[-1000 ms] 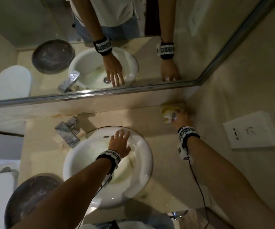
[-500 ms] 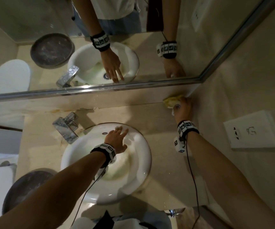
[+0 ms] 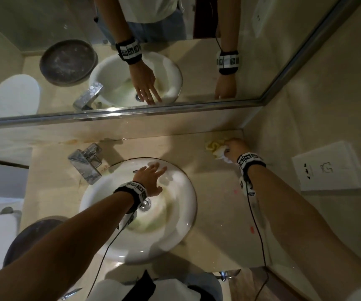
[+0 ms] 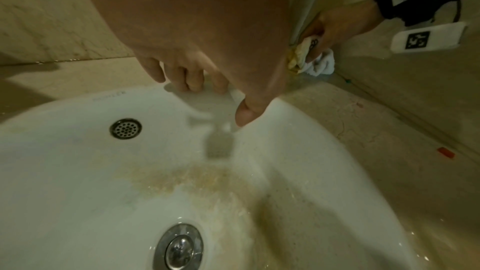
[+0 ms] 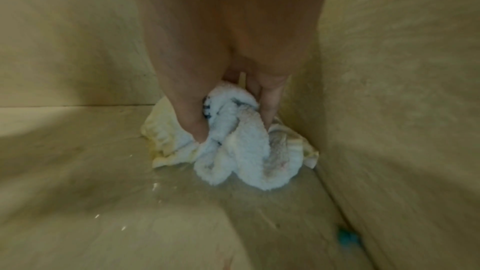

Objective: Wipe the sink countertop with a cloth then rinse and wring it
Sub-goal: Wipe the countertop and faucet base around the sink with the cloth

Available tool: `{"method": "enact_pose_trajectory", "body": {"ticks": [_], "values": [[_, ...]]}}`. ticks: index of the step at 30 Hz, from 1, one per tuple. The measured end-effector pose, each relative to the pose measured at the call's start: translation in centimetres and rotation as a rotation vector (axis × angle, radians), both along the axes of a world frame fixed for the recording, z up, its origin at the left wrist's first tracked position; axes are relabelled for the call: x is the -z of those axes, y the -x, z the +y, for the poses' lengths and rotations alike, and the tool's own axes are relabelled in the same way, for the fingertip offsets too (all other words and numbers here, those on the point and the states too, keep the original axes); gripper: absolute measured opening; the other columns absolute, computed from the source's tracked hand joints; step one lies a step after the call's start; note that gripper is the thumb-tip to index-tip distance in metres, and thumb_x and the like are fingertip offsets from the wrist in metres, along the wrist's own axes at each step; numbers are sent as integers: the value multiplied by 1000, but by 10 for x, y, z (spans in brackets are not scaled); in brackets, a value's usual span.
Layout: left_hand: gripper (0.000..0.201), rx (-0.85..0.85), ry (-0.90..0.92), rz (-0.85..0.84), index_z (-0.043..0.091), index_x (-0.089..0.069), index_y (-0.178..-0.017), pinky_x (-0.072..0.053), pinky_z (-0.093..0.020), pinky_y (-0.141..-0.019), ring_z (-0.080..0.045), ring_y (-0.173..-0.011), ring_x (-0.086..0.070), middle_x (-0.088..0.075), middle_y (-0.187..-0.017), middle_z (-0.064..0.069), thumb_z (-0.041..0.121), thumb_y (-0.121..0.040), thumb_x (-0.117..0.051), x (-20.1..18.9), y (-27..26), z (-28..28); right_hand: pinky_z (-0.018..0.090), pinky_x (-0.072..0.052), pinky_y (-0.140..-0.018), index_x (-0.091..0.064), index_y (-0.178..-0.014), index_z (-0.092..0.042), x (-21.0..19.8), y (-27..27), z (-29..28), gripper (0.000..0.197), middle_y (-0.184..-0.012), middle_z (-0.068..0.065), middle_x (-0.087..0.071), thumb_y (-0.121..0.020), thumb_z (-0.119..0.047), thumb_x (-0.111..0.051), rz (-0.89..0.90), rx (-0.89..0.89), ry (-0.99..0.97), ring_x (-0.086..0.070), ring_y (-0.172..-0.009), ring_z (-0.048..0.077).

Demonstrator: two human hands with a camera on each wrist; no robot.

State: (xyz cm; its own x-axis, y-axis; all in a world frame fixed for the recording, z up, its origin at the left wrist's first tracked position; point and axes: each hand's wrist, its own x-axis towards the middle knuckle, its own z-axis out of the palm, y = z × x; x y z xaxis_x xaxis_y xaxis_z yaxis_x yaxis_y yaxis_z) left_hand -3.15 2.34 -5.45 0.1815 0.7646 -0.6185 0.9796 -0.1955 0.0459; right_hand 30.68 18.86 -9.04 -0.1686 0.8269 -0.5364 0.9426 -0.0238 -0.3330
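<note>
A bunched white and yellow cloth (image 3: 215,148) (image 5: 241,147) (image 4: 310,59) lies on the beige countertop (image 3: 218,213) in the far right corner where two walls meet. My right hand (image 3: 232,146) (image 5: 228,98) grips the cloth from above and presses it onto the counter. My left hand (image 3: 151,178) (image 4: 197,81) rests with straight, spread fingers on the far rim of the round white sink (image 3: 175,235) (image 4: 78,171). It holds nothing. The basin has a yellowish stain around its chrome drain (image 4: 179,249).
A chrome faucet (image 3: 86,162) stands at the sink's far left. A dark round bowl (image 3: 29,240) sits at the near left. A mirror (image 3: 131,61) runs along the back wall, and a white socket plate (image 3: 327,168) is on the right wall. Small coloured specks (image 4: 445,152) lie on the counter.
My right hand pushed the cloth farther back into the corner, then drew it slightly left. The left hand stayed on the sink rim, shifting a little.
</note>
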Motion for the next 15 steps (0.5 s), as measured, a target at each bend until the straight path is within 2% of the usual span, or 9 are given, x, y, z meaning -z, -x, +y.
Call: {"method": "enact_pose_trajectory", "body": {"ticks": [2,3,6,7,9,10,12,13,15], "values": [[86,2,12,4,35,-3,-158,-20,-40,-120,-22,-151,-16,-6,-166,-4,49,-90,-54,-1,-1,1,38,-62,-71,-70,-109,-9,-1,-1,-13,24,-101,13,-73,-88,-11,-58,4,-17,35,-70,-79,27],[86,1,17,4,35,-3,-158,-18,-41,-122,-22,-152,-16,-6,-166,-5,49,-90,-54,0,-1,2,38,-62,-69,-71,-106,-8,0,-1,-19,21,-98,13,-73,-89,-11,-59,14,-19,46,-69,-78,26],[83,-3,31,7,34,-6,-158,-16,-42,-123,-22,-152,-15,-9,-166,-5,49,-91,-53,-1,0,5,36,-57,-71,-69,-97,-11,2,-5,-37,10,-103,12,-71,-89,-17,-68,38,-20,69,-68,-90,29],[82,-4,30,8,32,-8,-159,-17,-42,-122,-22,-152,-14,-11,-166,-5,49,-92,-52,-3,-1,4,34,-53,-75,-67,-100,-12,4,-8,-41,13,-109,12,-69,-88,-17,-70,47,9,83,-66,-98,31],[79,-19,-2,-8,29,-11,-159,-20,-43,-121,-23,-152,-15,-16,-165,-5,47,-93,-51,-7,-5,4,31,-47,-83,-61,-124,-4,5,-17,-42,38,-121,14,-64,-90,-16,-71,131,173,70,-61,-114,34],[78,-31,-23,-22,27,-13,-159,-23,-42,-120,-24,-151,-16,-17,-165,-5,46,-93,-51,-8,-6,3,32,-48,-85,-57,-131,0,0,-22,-40,46,-123,15,-63,-90,-17,-71,176,243,11,-61,-114,34],[77,-27,-76,-48,23,-15,-158,-28,-42,-117,-25,-151,-17,-17,-164,-5,43,-94,-52,-8,-10,-3,36,-53,-80,-62,-122,-1,-11,-27,-32,42,-114,16,-67,-87,-21,-73,189,294,-190,-65,-99,33],[76,-8,-91,-60,22,-17,-158,-30,-41,-116,-25,-151,-18,-17,-164,-5,42,-93,-52,-6,-12,-7,37,-54,-78,-65,-117,-3,-16,-29,-28,37,-110,15,-66,-86,-22,-73,140,275,-265,-64,-94,32],[77,35,-94,-75,21,-17,-157,-32,-40,-115,-25,-151,-17,-16,-164,-5,41,-92,-54,-2,-16,-17,38,-53,-80,-66,-116,-5,-22,-30,-20,31,-114,20,-62,-88,-18,-69,80,243,-336,-62,-99,36]]}}
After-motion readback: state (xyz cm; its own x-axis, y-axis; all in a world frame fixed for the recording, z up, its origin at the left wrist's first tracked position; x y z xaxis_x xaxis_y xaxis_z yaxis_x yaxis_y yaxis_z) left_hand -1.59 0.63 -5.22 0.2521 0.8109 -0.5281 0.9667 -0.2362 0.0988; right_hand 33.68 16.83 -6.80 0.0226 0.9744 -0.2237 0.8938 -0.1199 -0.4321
